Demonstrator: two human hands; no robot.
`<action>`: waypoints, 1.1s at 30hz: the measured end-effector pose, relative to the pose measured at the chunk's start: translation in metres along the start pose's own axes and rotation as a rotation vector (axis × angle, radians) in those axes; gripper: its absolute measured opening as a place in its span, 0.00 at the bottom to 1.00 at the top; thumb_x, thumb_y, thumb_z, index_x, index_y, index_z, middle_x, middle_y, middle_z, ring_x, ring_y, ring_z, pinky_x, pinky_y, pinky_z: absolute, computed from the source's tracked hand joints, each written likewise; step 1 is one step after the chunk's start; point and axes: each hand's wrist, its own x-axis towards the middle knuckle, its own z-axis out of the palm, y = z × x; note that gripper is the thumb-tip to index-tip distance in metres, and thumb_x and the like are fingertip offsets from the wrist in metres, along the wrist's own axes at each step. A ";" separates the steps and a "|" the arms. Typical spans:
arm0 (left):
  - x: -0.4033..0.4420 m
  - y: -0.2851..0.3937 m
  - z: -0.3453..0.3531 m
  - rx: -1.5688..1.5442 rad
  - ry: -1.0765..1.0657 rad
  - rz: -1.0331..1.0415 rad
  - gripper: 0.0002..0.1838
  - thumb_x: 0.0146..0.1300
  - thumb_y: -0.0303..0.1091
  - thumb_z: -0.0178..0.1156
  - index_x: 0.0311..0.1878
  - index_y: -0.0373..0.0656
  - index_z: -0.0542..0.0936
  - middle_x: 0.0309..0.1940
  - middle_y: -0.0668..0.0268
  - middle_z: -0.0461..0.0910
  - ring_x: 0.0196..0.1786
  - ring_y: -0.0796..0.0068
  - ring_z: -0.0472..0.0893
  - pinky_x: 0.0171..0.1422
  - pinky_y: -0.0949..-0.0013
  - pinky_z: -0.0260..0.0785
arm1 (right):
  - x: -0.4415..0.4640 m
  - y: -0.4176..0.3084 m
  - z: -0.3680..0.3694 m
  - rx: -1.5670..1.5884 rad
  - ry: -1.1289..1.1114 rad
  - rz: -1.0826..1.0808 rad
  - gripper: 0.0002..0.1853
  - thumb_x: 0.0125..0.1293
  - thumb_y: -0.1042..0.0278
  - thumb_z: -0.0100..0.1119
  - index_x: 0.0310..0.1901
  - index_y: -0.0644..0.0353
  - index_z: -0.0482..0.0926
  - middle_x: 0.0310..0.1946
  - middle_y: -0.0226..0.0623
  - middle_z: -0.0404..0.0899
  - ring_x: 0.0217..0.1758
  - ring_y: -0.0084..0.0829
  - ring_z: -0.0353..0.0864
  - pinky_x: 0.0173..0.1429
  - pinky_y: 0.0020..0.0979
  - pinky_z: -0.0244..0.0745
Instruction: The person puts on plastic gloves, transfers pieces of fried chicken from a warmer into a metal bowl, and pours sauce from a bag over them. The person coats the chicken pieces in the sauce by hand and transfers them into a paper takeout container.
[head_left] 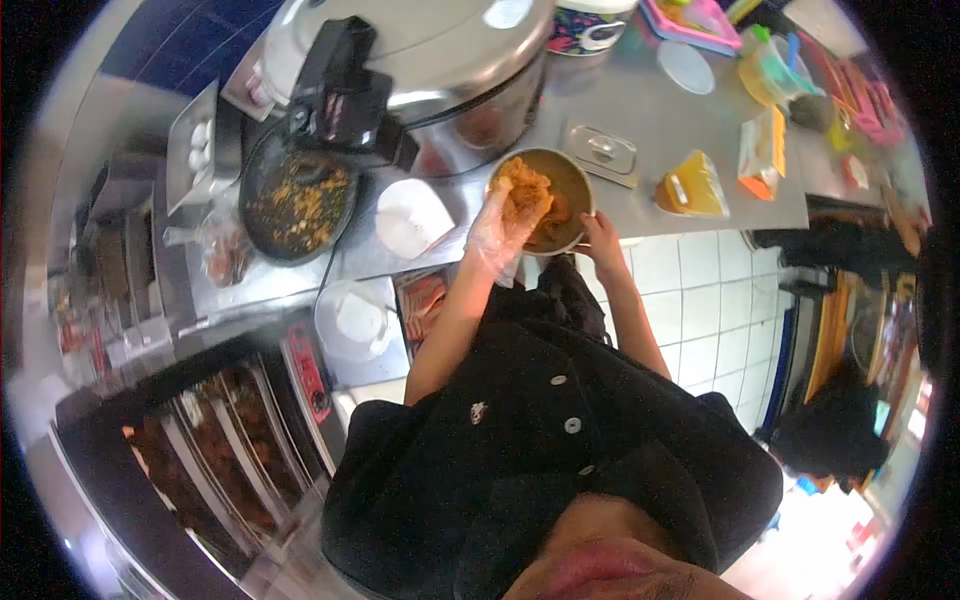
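My left hand (489, 236), in a clear plastic glove, closes round a clump of orange, coated-looking food (525, 192); its exact kind is unclear. The clump is over the left side of a round metal bowl (575, 178). More orange food (558, 212) lies inside. My right hand (603, 243) is bare and grips the bowl's right rim, with the thumb at the edge. A white paper-like container (412, 217) stands left of the bowl, and a rectangular metal lid (603, 152) lies just beyond it.
A large steel cooker (470, 75) stands behind the bowl. To the left are a dark pan (262, 238) with food bits and a tray of eggs (200, 148). A yellow pouch (695, 187) and an orange-white carton (762, 152) sit at right. An oven (215, 450) is lower left.
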 end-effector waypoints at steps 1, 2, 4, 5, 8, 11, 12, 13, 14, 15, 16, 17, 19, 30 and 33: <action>-0.009 0.006 0.008 0.056 -0.013 0.013 0.22 0.76 0.36 0.60 0.69 0.42 0.72 0.61 0.55 0.80 0.66 0.56 0.79 0.65 0.48 0.82 | -0.002 0.000 -0.001 -0.008 0.004 0.001 0.23 0.79 0.55 0.50 0.64 0.64 0.72 0.50 0.40 0.83 0.46 0.33 0.86 0.49 0.36 0.85; -0.021 0.014 0.016 0.055 0.001 0.053 0.22 0.76 0.36 0.60 0.69 0.42 0.72 0.61 0.55 0.80 0.66 0.56 0.79 0.65 0.48 0.82 | -0.002 -0.001 0.000 -0.017 0.004 0.001 0.23 0.79 0.55 0.49 0.64 0.64 0.72 0.51 0.41 0.82 0.47 0.34 0.86 0.50 0.37 0.85; -0.046 0.023 0.038 0.404 0.103 0.200 0.22 0.75 0.39 0.62 0.67 0.43 0.73 0.59 0.56 0.81 0.64 0.56 0.80 0.64 0.48 0.82 | -0.002 0.000 0.000 -0.015 -0.023 0.007 0.22 0.79 0.56 0.49 0.65 0.63 0.72 0.52 0.41 0.82 0.48 0.35 0.87 0.51 0.38 0.85; -0.061 0.034 0.055 0.369 0.036 0.210 0.16 0.75 0.34 0.61 0.61 0.40 0.76 0.55 0.57 0.82 0.57 0.63 0.84 0.59 0.52 0.85 | 0.002 0.002 -0.002 -0.024 -0.025 0.020 0.23 0.79 0.56 0.49 0.66 0.63 0.71 0.52 0.40 0.82 0.48 0.35 0.86 0.50 0.37 0.84; -0.105 0.070 0.087 0.521 0.185 0.319 0.14 0.73 0.34 0.63 0.58 0.42 0.76 0.52 0.57 0.83 0.53 0.65 0.85 0.54 0.55 0.87 | 0.005 0.006 -0.006 -0.016 -0.028 0.024 0.23 0.79 0.56 0.49 0.66 0.63 0.71 0.52 0.40 0.83 0.48 0.34 0.86 0.50 0.37 0.84; -0.126 0.117 0.098 0.785 0.397 0.307 0.14 0.70 0.32 0.68 0.54 0.41 0.77 0.45 0.60 0.85 0.43 0.68 0.87 0.43 0.61 0.88 | 0.005 0.004 -0.003 -0.008 -0.026 0.010 0.23 0.79 0.56 0.49 0.66 0.63 0.71 0.52 0.40 0.82 0.47 0.34 0.86 0.49 0.36 0.84; -0.127 0.129 0.097 0.787 0.402 0.314 0.14 0.70 0.32 0.68 0.54 0.41 0.77 0.45 0.60 0.85 0.43 0.68 0.87 0.43 0.61 0.88 | 0.004 0.003 -0.002 -0.018 -0.009 0.009 0.23 0.79 0.56 0.49 0.66 0.63 0.71 0.52 0.40 0.82 0.47 0.34 0.86 0.49 0.36 0.84; -0.126 0.140 0.094 0.927 0.438 0.254 0.14 0.68 0.31 0.69 0.52 0.40 0.78 0.43 0.61 0.85 0.40 0.70 0.87 0.41 0.63 0.87 | 0.005 0.003 -0.003 -0.018 -0.018 0.008 0.23 0.79 0.56 0.49 0.66 0.63 0.71 0.52 0.40 0.82 0.47 0.34 0.86 0.49 0.36 0.84; -0.121 0.150 0.091 1.068 0.472 0.191 0.14 0.67 0.31 0.71 0.50 0.39 0.78 0.42 0.62 0.86 0.38 0.71 0.87 0.39 0.65 0.86 | 0.006 0.002 -0.004 -0.017 -0.020 0.015 0.23 0.79 0.56 0.50 0.66 0.63 0.71 0.51 0.40 0.82 0.45 0.33 0.86 0.45 0.34 0.84; -0.112 0.158 0.080 1.177 0.493 0.176 0.15 0.64 0.32 0.74 0.48 0.38 0.79 0.39 0.62 0.86 0.36 0.75 0.86 0.36 0.70 0.82 | 0.006 0.001 -0.004 -0.016 -0.019 0.024 0.23 0.79 0.56 0.51 0.65 0.64 0.72 0.50 0.40 0.82 0.43 0.32 0.87 0.42 0.32 0.84; -0.107 0.162 0.076 1.179 0.492 0.181 0.15 0.64 0.32 0.74 0.48 0.38 0.79 0.39 0.62 0.86 0.36 0.75 0.86 0.36 0.70 0.82 | 0.004 -0.002 -0.002 -0.015 -0.023 0.020 0.23 0.79 0.56 0.51 0.65 0.64 0.72 0.50 0.40 0.82 0.43 0.32 0.87 0.42 0.32 0.84; -0.103 0.165 0.073 1.273 0.504 0.152 0.15 0.64 0.34 0.74 0.48 0.38 0.80 0.38 0.62 0.86 0.35 0.76 0.85 0.34 0.70 0.80 | 0.002 -0.005 -0.001 -0.040 -0.022 0.036 0.23 0.79 0.56 0.51 0.66 0.63 0.71 0.51 0.40 0.82 0.45 0.33 0.86 0.44 0.34 0.84; -0.097 0.167 0.077 1.372 0.510 0.119 0.16 0.65 0.35 0.74 0.48 0.37 0.80 0.37 0.62 0.86 0.35 0.77 0.85 0.33 0.71 0.78 | 0.002 -0.006 -0.001 -0.059 -0.016 0.050 0.23 0.79 0.56 0.50 0.66 0.63 0.71 0.52 0.41 0.82 0.46 0.34 0.86 0.47 0.35 0.84; -0.083 0.168 0.080 2.013 0.628 0.045 0.28 0.76 0.57 0.54 0.41 0.38 0.87 0.33 0.52 0.86 0.38 0.44 0.83 0.49 0.56 0.75 | 0.001 0.003 -0.005 -0.014 -0.015 0.015 0.22 0.80 0.57 0.50 0.65 0.65 0.71 0.52 0.43 0.81 0.48 0.35 0.87 0.47 0.35 0.86; -0.099 0.151 0.080 2.109 0.214 0.436 0.20 0.76 0.49 0.57 0.48 0.40 0.86 0.38 0.53 0.87 0.42 0.48 0.85 0.53 0.57 0.77 | 0.006 0.009 -0.006 -0.021 0.013 -0.041 0.23 0.80 0.57 0.50 0.65 0.66 0.71 0.53 0.44 0.81 0.48 0.35 0.87 0.47 0.36 0.87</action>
